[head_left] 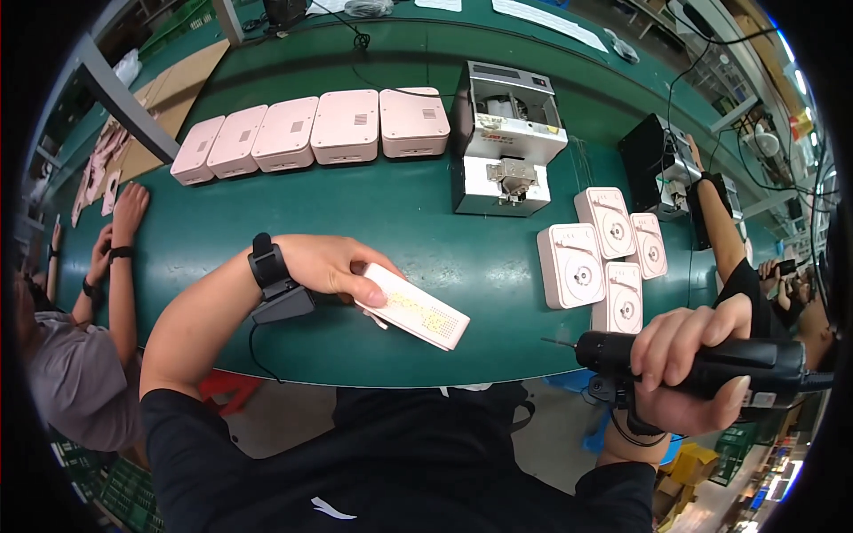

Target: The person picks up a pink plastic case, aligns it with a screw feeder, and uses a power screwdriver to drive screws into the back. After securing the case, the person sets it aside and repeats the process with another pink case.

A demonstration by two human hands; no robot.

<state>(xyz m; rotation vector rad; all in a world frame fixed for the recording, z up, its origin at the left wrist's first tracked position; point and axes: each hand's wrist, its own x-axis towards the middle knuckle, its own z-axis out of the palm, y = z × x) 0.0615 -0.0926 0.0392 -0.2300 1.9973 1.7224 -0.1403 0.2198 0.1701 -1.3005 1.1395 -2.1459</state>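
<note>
My left hand (pixel 330 265) grips a pale pink player case (pixel 418 309), tilted above the green bench with its long side, dotted with small holes, showing. The thumb lies over that side; the other fingers are mostly hidden behind the case. In my right hand (pixel 689 360) is a black electric screwdriver (pixel 604 355), held level at the bench's front right. Its thin bit points left toward the pink case, some distance from it. Closest to the bit, several pink cases (pixel 571 266) with a turntable-like disc and arm on top sit on the bench.
Several pink cases (pixel 346 127) stand in a row at the back left. Right of them is a screw-feeder-like machine (pixel 514 142) with an open top. Another black machine (pixel 656 164) stands farther right, by a person's arm (pixel 724 226). A person's hands (pixel 124 222) rest at the left.
</note>
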